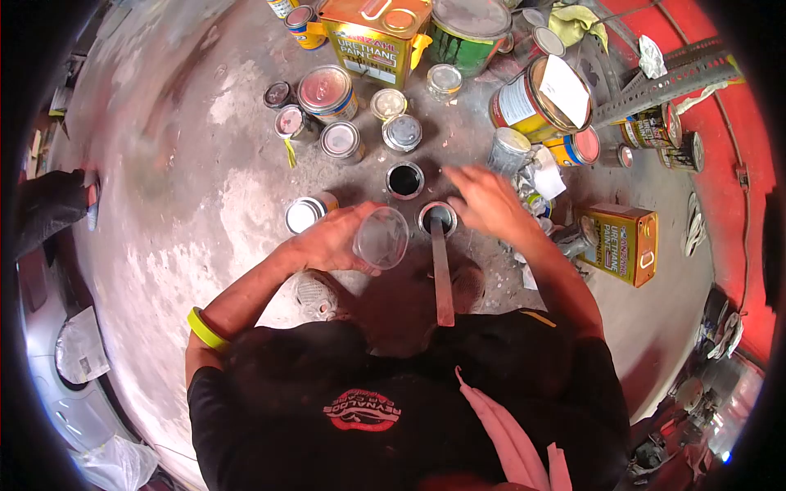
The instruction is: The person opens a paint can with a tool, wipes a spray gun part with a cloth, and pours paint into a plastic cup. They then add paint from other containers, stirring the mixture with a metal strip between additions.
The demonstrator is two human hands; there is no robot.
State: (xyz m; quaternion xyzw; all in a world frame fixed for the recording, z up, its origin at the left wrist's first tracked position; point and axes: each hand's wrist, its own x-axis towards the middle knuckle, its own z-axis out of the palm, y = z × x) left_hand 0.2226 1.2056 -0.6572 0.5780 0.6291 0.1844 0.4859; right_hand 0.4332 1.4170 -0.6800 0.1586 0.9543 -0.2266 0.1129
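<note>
My left hand (332, 239) is wrapped around a clear plastic cup (381, 238), its round mouth facing up. My right hand (483, 200) hovers with fingers apart, just right of two open cans, holding nothing. One open can (404, 180) shows dark contents. The nearer open can (436, 218) has a flat stick (443, 282) leaning in it, its free end toward my lap. A can with a white top (304, 214) stands beside my left hand.
Several small paint cans (341, 142) stand farther ahead. Behind them are a gold urethane tin (372, 45) and a green bucket (467, 37). A thinner tin (620, 244) and crumpled papers (544, 175) lie to the right. A metal rack leg (655, 86) stands by the red wall.
</note>
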